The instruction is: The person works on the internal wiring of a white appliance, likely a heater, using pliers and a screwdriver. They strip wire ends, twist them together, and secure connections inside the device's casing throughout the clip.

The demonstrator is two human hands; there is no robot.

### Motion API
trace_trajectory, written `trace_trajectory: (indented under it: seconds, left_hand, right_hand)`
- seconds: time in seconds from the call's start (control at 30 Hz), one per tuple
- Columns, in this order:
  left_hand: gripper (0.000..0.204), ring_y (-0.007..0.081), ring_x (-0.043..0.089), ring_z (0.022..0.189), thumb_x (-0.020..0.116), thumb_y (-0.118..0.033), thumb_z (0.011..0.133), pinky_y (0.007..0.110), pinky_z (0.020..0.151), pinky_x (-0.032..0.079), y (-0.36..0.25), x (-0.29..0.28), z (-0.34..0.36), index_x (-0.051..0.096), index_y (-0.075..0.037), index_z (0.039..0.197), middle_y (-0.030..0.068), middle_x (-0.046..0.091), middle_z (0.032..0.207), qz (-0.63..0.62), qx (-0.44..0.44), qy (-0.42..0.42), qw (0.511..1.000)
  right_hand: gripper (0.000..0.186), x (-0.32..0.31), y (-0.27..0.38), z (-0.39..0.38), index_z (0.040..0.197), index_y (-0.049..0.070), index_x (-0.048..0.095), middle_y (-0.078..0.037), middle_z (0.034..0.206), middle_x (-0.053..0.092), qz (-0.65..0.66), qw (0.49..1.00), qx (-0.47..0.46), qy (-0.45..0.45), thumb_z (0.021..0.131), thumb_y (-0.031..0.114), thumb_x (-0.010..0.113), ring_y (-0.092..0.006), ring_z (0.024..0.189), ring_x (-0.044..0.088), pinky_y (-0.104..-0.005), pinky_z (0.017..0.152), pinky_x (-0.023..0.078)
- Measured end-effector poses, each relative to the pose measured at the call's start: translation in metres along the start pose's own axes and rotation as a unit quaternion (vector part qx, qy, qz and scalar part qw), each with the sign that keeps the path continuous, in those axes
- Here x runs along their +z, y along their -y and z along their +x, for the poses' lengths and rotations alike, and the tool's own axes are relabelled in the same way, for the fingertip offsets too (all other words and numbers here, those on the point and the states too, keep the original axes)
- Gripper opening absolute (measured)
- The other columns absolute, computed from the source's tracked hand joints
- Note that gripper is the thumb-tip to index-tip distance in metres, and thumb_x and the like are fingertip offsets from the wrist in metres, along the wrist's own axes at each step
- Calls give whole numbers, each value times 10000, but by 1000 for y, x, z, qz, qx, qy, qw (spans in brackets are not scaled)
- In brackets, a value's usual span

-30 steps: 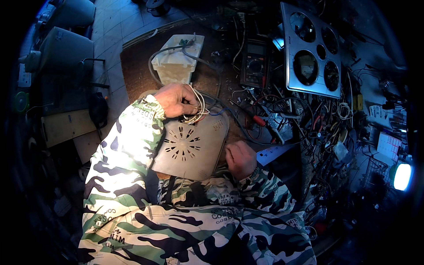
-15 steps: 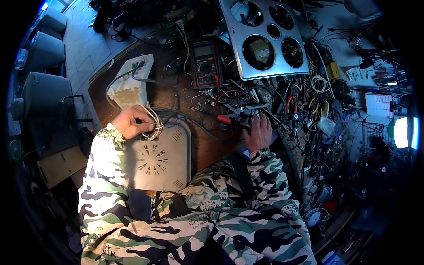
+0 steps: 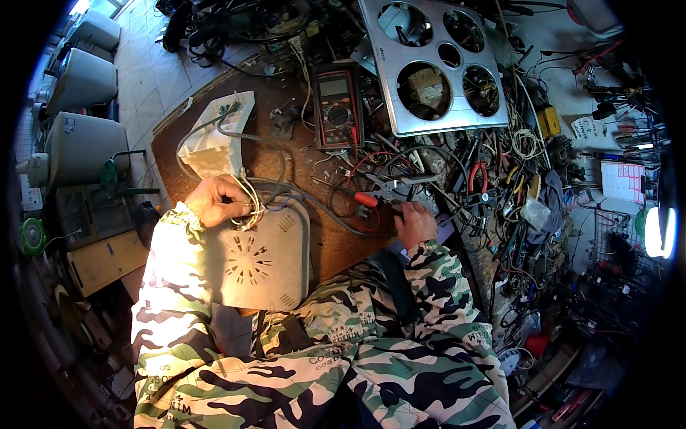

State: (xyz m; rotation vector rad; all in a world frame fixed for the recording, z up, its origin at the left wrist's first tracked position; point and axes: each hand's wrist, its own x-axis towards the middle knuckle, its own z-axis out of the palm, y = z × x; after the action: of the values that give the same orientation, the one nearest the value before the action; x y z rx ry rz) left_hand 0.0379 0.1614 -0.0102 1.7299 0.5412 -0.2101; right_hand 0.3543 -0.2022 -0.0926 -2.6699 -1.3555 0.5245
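Observation:
A beige metal housing [image 3: 261, 275] with radial slots lies at my lap, with white, blue and grey wires [image 3: 251, 207] at its top corner. My left hand [image 3: 214, 202] pinches the white wires there. A grey cable runs up to a white plastic casing [image 3: 207, 136]. To the right, my right hand [image 3: 416, 225] is curled at the table's edge among dark small items; what its fingertips hold is hidden. Just above it lie a red-handled tool [image 3: 366, 199] and a metal tool [image 3: 421, 179].
A multimeter [image 3: 336, 107] lies beyond the wires. A steel hob panel [image 3: 443, 71] is at back right. A dense pile of pliers [image 3: 477, 171], cables and tools fills the right side. Grey appliance tubs [image 3: 86, 150] stand on the tiled floor [image 3: 143, 64] at left.
My right hand has moved up and right from beside the housing to the tools; its fingers have since curled further. My left hand stays on the wires. The view has shifted.

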Motion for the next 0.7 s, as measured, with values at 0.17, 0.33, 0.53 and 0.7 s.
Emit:
trace_trajectory:
  seconds: [0.17,0.33,0.53,0.7]
  left_hand:
    - [84,246,682,857,807,-26,875,396,770,526,-14,1,-1,797,39,927,142,753,917,-26,-8,-5,1000]
    - [87,241,706,816,753,-19,843,383,740,537,-38,5,1,791,39,896,135,759,859,9,25,-15,1000]
    - [104,225,666,904,798,-104,794,385,842,521,-20,4,-3,820,-45,876,89,760,858,56,-38,-46,997]
    - [111,223,650,899,805,-114,791,383,853,511,-20,4,-4,821,-47,878,80,755,848,29,-38,-47,998]
  right_hand:
    - [288,3,4,10,1078,59,683,-155,1088,685,-10,1000,-10,4,877,229,800,-397,1046,667,-527,899,529]
    - [274,-2,0,10,1062,60,675,-154,1088,684,7,1000,-10,6,880,226,794,-399,1049,660,-529,905,530]
    - [210,-1,-14,9,1039,67,663,-166,1054,688,40,997,36,-46,914,213,746,-420,948,694,-552,788,557]
    - [194,-1,-45,21,1104,71,683,-187,1036,709,-31,980,184,-73,947,184,699,-464,876,707,-582,736,563]
